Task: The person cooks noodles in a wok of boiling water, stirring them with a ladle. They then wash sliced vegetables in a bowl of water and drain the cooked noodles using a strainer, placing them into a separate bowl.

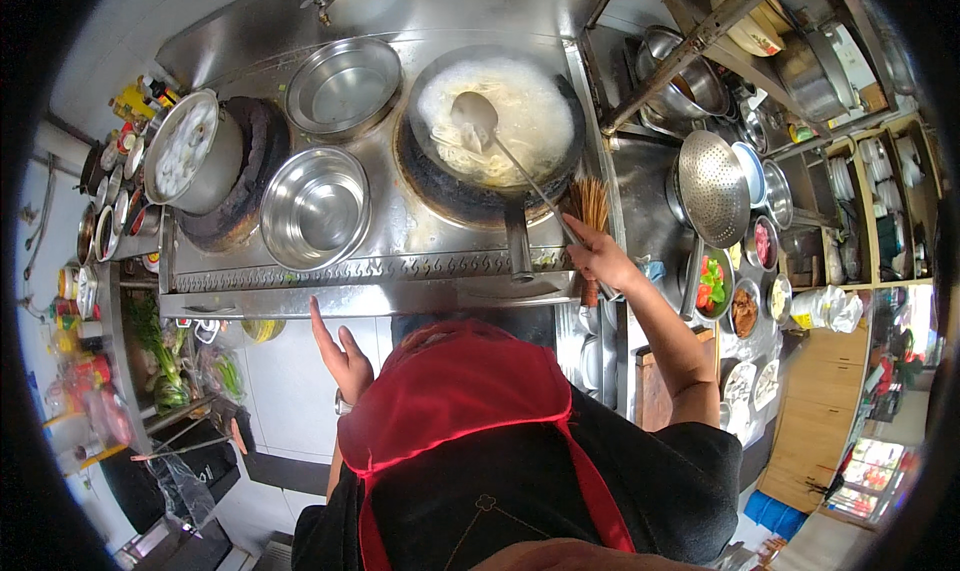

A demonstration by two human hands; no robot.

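My right hand point(600, 257) grips the long handle of a metal wok ladle point(475, 114). The ladle's bowl rests in foaming, pale liquid point(517, 120) in a wok point(576, 132), among whitish strips that look like noodles. The wok sits on a dark burner ring point(427, 199), its own handle point(517, 244) pointing toward me. A bamboo wok brush point(589, 205) lies close to my right hand, partly covered by it. My left hand point(345, 357) holds nothing; its fingers are extended near the stove's front edge point(262, 301).
Left of the wok stand a shallow metal basin point(345, 83) and a steel bowl point(316, 209). Farther left, a large pot point(206, 173) of whitish contents sits on another burner. At right are a perforated strainer point(714, 188) and a bowl of cut vegetables point(712, 282). A metal shelf post point(697, 49) crosses the upper right.
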